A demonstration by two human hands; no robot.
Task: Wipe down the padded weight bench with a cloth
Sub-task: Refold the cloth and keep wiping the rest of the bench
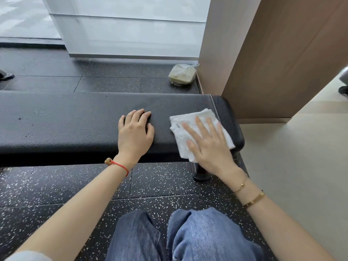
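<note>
The black padded weight bench [66,119] runs across the view from the left edge to its rounded right end. A folded white cloth [190,119] lies on the pad near that right end. My right hand [209,146] presses flat on the cloth with its fingers spread, covering its lower right part. My left hand [134,132] rests palm down on the bare pad just left of the cloth, fingers slightly apart, holding nothing.
A bench leg [201,172] stands on the speckled black rubber floor [75,185] under the right end. A small tied plastic bag [181,74] lies on the floor behind the bench, beside a brown wall panel [282,63]. Pale flooring [293,166] lies to the right. My knees [178,236] are in front.
</note>
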